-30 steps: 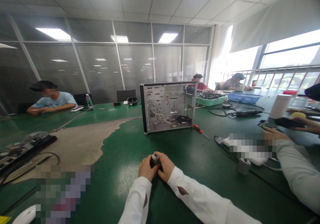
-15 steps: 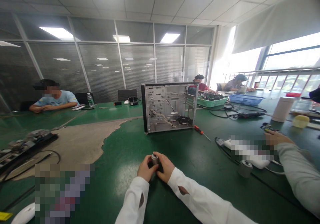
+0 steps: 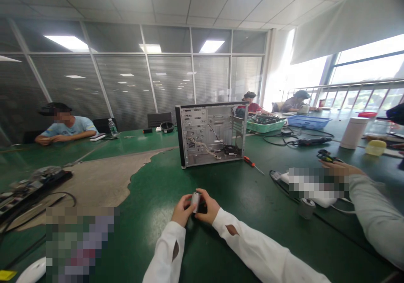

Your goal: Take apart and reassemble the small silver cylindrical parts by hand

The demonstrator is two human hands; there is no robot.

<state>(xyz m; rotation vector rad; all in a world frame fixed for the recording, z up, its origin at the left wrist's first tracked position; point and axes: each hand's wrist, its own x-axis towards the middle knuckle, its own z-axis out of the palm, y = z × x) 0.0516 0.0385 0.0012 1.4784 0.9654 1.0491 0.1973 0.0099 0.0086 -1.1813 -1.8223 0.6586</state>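
A small silver metal cylinder is held upright, slightly tilted, between my two hands just above the green table. My left hand grips it from the left, fingers curled and thumb on its near side. From the right, my right hand closes on it with the fingertips at its top and the thumb lower down. An open computer case stands on its base beyond my hands, with cables and a black fan inside. At its right foot lies an orange-handled screwdriver.
To the right are another metal cylinder, a white power strip with black cable, and a co-worker's hand holding a small part. Behind sit a green basket and blue basket. Circuit boards lie left.
The cylinder has tipped so its side shows more than its top. My right fingers have shifted slightly upward around it. The co-worker's hand has moved left and up a little.
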